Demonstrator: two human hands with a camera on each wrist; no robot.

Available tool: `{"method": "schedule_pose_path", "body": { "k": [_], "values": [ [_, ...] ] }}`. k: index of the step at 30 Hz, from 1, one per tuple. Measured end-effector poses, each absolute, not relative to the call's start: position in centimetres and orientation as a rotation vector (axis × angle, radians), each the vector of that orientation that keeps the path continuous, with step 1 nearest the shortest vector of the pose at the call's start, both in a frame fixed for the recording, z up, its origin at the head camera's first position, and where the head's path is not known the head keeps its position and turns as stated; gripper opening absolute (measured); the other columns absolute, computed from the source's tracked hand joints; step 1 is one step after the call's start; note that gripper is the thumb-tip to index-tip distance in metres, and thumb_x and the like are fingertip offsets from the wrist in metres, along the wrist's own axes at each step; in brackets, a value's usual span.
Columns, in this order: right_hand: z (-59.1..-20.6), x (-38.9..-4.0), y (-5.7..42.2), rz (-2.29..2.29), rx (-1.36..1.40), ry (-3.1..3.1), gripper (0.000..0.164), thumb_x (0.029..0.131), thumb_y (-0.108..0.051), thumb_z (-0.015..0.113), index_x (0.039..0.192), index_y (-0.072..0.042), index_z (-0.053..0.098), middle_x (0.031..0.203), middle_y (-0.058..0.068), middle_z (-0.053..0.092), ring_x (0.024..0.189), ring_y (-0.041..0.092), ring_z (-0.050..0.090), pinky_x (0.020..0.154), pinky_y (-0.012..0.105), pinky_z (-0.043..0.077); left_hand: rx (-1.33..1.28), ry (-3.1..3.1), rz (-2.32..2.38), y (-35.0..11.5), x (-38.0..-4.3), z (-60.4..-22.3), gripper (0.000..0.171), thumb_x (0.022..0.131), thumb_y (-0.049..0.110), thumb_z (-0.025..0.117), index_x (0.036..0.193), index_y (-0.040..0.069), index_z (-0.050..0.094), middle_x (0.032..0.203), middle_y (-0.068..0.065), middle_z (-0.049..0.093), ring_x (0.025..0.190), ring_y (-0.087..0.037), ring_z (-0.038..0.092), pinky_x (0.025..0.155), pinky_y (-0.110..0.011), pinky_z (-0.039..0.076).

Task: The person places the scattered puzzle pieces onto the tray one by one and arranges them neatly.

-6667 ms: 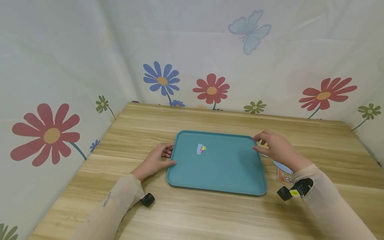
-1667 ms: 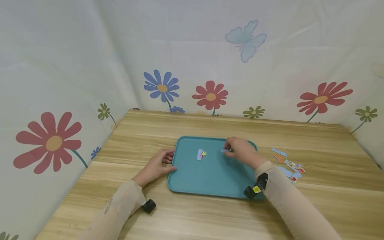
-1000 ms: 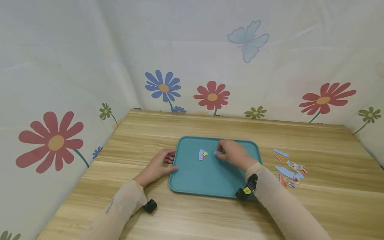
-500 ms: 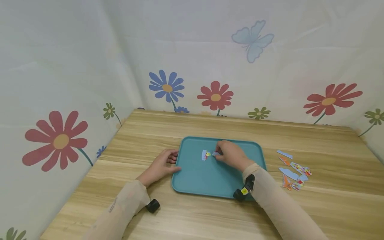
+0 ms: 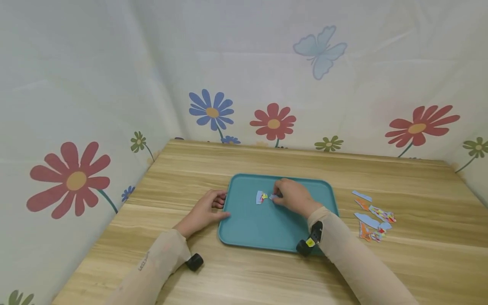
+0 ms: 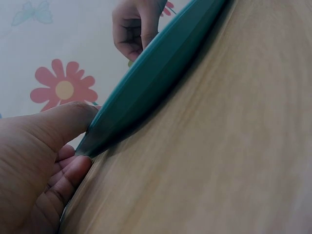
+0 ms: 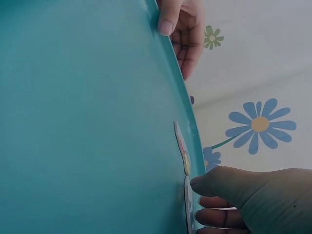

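My left hand (image 5: 203, 213) holds the left rim of a teal tray (image 5: 248, 228). Its thumb lies over the rim in the left wrist view, with the other fingers bent against the outer side. Near the tray's upper left lies a light blue puzzle piece (image 5: 259, 198) with a colourful print. My right hand (image 5: 296, 197) pinches a second small puzzle piece (image 5: 272, 197) just right of it. In the right wrist view the held puzzle piece (image 7: 188, 204) stands nearly end to end with the printed one (image 7: 182, 146). Fingers cover part of the held piece.
Several loose puzzle pieces, among them a blue one (image 5: 367, 220) and an orange one (image 5: 364, 232), lie on the wooden table (image 5: 244, 275) right of the tray. A flower-printed cloth (image 5: 236, 51) stands behind and beside the table.
My right hand, earlier at the tray's right edge, has come over the tray with a puzzle piece and moved left towards the printed one. During the last half second it barely moves. The left hand stays.
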State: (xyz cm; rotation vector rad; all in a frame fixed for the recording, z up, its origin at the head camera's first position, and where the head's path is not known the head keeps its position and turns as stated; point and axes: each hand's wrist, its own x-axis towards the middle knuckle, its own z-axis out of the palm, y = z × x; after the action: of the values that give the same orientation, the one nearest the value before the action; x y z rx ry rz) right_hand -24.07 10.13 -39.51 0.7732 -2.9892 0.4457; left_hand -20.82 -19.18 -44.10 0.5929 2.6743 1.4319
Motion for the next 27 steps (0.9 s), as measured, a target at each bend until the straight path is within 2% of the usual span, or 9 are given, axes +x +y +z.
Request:
{"method": "schedule_pose_path", "body": {
  "k": [12,16,22,27],
  "values": [
    [-37.9,-23.5,10.4,0.412,0.746,-2.989,0.025,0.086,-0.027,0.073,0.1,-0.007,0.068,0.092,0.005,0.063,0.08,0.017,0.058,0.075,0.036,0.055,0.577,2.692,1.391,-19.3,-21.0,-44.3,0.068,0.08,0.012,0.078,0.137,-0.004,0.044,0.122,-0.016,0.052,0.102,-0.02,0.056,0.09,-0.027,0.053],
    [-37.3,-23.3,10.6,0.391,0.761,-2.97,0.026,0.085,-0.026,0.073,0.1,-0.006,0.068,0.092,0.006,0.063,0.08,0.018,0.058,0.073,0.036,0.055,0.599,2.687,1.409,-19.3,-21.0,-44.4,0.067,0.08,0.012,0.078,0.136,-0.004,0.045,0.122,-0.018,0.052,0.102,-0.022,0.056,0.09,-0.029,0.053],
    [-36.2,-22.8,11.1,0.416,0.754,-2.963,0.028,0.084,-0.025,0.074,0.104,-0.007,0.067,0.095,0.006,0.064,0.084,0.019,0.059,0.078,0.036,0.057,0.621,2.683,1.426,-19.2,-21.0,-44.3,0.068,0.081,0.011,0.077,0.136,-0.007,0.043,0.123,-0.021,0.051,0.103,-0.026,0.056,0.09,-0.036,0.053],
    [-35.2,-22.2,11.6,0.416,0.753,-2.949,0.029,0.085,-0.026,0.074,0.105,-0.007,0.067,0.096,0.006,0.064,0.086,0.019,0.06,0.077,0.037,0.057,0.622,2.697,1.409,-19.3,-21.0,-44.4,0.067,0.081,0.01,0.077,0.136,-0.007,0.043,0.123,-0.02,0.051,0.103,-0.025,0.056,0.089,-0.035,0.053]
  ]
}}
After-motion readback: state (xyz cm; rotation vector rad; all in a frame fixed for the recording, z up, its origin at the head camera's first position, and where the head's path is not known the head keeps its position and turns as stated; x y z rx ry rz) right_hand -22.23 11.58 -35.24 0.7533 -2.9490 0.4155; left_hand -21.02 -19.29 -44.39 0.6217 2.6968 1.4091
